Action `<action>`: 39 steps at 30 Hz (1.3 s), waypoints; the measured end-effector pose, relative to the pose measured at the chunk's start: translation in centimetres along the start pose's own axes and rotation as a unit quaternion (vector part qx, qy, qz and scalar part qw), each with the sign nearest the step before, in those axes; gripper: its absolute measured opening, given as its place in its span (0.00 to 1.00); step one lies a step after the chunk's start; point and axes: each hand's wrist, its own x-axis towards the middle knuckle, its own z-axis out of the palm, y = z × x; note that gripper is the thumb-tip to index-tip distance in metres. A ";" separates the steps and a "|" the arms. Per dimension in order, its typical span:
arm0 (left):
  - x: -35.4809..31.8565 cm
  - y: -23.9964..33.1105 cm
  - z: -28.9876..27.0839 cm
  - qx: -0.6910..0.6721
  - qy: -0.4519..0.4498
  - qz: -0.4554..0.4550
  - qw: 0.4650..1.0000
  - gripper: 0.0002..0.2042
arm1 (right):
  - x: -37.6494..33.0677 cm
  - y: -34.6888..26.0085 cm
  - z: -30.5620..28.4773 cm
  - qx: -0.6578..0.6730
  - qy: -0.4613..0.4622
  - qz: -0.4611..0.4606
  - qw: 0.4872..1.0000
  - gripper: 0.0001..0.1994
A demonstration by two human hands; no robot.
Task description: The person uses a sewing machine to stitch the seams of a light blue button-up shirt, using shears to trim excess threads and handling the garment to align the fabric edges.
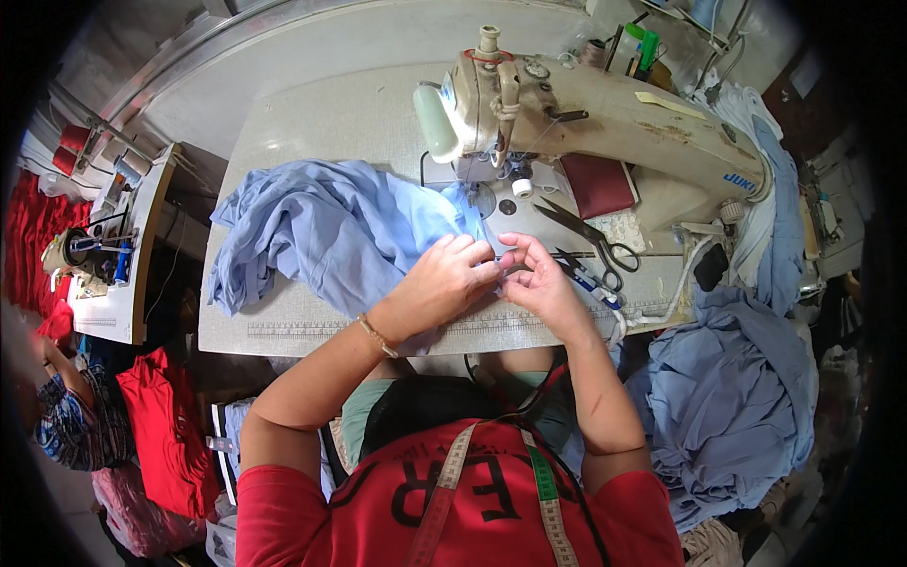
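Both the left hand (444, 279) and the right hand (539, 283) pinch the blue fabric (331, 231) edge before the sewing machine (586, 104), so the stitching seems not yet started.

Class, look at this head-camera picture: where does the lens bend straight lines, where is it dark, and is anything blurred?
Head view: the fisheye lens curves the table edge and its printed ruler; the corners fall black outside the round image; light is even and soft, with little glare on the sewing machine; the left hand, right hand and blue cloth look sharp.
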 end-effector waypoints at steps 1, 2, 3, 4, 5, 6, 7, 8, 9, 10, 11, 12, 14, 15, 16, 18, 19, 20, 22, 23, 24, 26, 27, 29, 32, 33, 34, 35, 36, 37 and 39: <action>0.1 0.2 -0.1 -0.005 0.009 0.000 1.000 0.07 | 0.0 0.2 0.0 0.000 -0.002 -0.009 1.000 0.30; 0.0 0.2 -0.2 -0.005 -0.006 0.008 1.000 0.07 | 0.0 0.4 -0.1 -0.009 -0.003 -0.015 1.000 0.30; -0.1 0.1 -0.2 -0.005 -0.020 0.016 1.000 0.07 | 0.0 0.5 -0.2 -0.018 -0.005 -0.020 1.000 0.30; -0.2 0.0 -0.2 -0.005 -0.034 0.024 0.999 0.07 | 0.0 0.6 -0.3 -0.027 -0.007 -0.026 0.999 0.30; -0.3 0.0 -0.2 -0.010 -0.038 0.019 0.999 0.07 | 0.0 0.6 -0.3 -0.033 -0.005 -0.027 0.999 0.30; -0.5 0.0 -0.1 -0.014 -0.043 0.013 0.999 0.07 | -0.1 0.6 -0.2 -0.039 -0.003 -0.028 0.999 0.30; -0.6 -0.1 -0.1 -0.018 -0.047 0.007 0.999 0.07 | -0.2 0.5 -0.1 -0.045 -0.001 -0.029 0.999 0.30; -0.6 0.0 -0.2 -0.030 -0.043 0.005 0.999 0.07 | -0.3 0.5 0.0 -0.049 0.004 -0.033 0.998 0.30; -0.6 0.0 -0.2 -0.041 -0.039 0.003 0.998 0.07 | -0.4 0.5 0.1 -0.053 0.009 -0.038 0.998 0.31; -0.7 0.1 -0.2 -0.053 -0.035 0.001 0.998 0.07 | -0.5 0.5 0.2 -0.057 0.014 -0.042 0.997 0.31; -0.7 0.2 -0.2 -0.056 -0.035 -0.005 0.998 0.07 | -0.5 0.5 0.3 -0.053 0.017 -0.045 0.997 0.31; -0.7 0.2 -0.2 -0.059 -0.034 -0.011 0.998 0.06 | -0.5 0.5 0.4 -0.049 0.021 -0.048 0.997 0.30; -0.7 0.3 -0.2 -0.062 -0.033 -0.013 0.997 0.06 | -0.5 0.8 0.6 -0.037 0.035 -0.057 0.997 0.30; -0.7 0.3 -0.1 -0.062 -0.032 -0.010 0.998 0.06 | -0.4 1.0 0.6 -0.029 0.045 -0.064 0.996 0.29; -0.7 0.3 -0.1 -0.061 -0.031 -0.006 0.998 0.07 | -0.4 1.2 0.7 -0.022 0.056 -0.071 0.996 0.28; -0.7 0.4 -0.2 -0.040 -0.043 0.004 0.998 0.07 | -0.4 1.1 0.7 0.003 0.062 -0.050 0.997 0.27; -0.7 0.5 -0.3 -0.030 -0.049 0.009 0.998 0.08 | -0.5 1.1 0.7 0.016 0.065 -0.040 0.997 0.26; -0.6 0.5 -0.3 -0.022 -0.045 0.014 0.999 0.08 | -0.4 1.1 0.6 0.027 0.067 -0.031 0.997 0.26; -0.6 0.6 0.0 -0.007 -0.036 0.026 0.999 0.09 | -0.3 1.2 0.5 0.047 0.072 -0.013 0.996 0.26; -0.6 0.7 0.0 -0.010 -0.035 0.021 0.999 0.10 | -0.3 1.3 0.5 0.057 0.069 -0.007 0.996 0.26; -0.6 0.7 0.1 -0.011 -0.033 0.016 0.999 0.10 | -0.3 1.2 0.6 0.068 0.065 -0.001 0.996 0.26; -0.7 0.7 0.1 -0.018 -0.026 0.009 0.999 0.10 | -0.3 1.3 0.5 0.082 0.056 0.002 0.995 0.26; -0.7 0.7 0.2 -0.023 -0.021 0.008 0.999 0.10 | -0.3 1.4 0.3 0.086 0.049 0.001 0.995 0.26; -0.8 0.7 0.3 -0.028 -0.016 0.008 0.999 0.10 | -0.3 1.3 0.2 0.073 0.043 -0.001 0.996 0.28; -1.1 0.6 0.5 -0.021 -0.018 0.004 1.000 0.10 | -0.3 0.7 0.5 0.025 0.044 -0.006 0.999 0.30; -1.2 0.6 0.6 -0.016 -0.021 0.000 1.000 0.09 | -0.3 0.6 0.6 0.011 0.047 -0.011 0.999 0.30; -1.2 0.7 0.7 -0.011 -0.024 -0.005 1.000 0.09 | -0.3 0.5 0.7 -0.004 0.049 -0.016 0.999 0.31; -1.2 0.7 0.7 -0.046 -0.009 -0.018 0.999 0.08 | -0.3 0.6 0.7 0.010 0.056 -0.017 0.998 0.31; -1.1 0.7 0.7 -0.080 0.007 -0.032 0.996 0.07 | -0.2 0.7 0.6 0.023 0.063 -0.018 0.998 0.31; -1.1 0.8 0.6 -0.115 0.023 -0.046 0.992 0.07 | -0.1 0.7 0.6 0.036 0.068 -0.019 0.997 0.32; -1.3 2.1 0.2 -0.153 0.056 -0.143 0.976 0.05 | -0.1 1.1 0.3 0.071 0.069 -0.029 0.995 0.32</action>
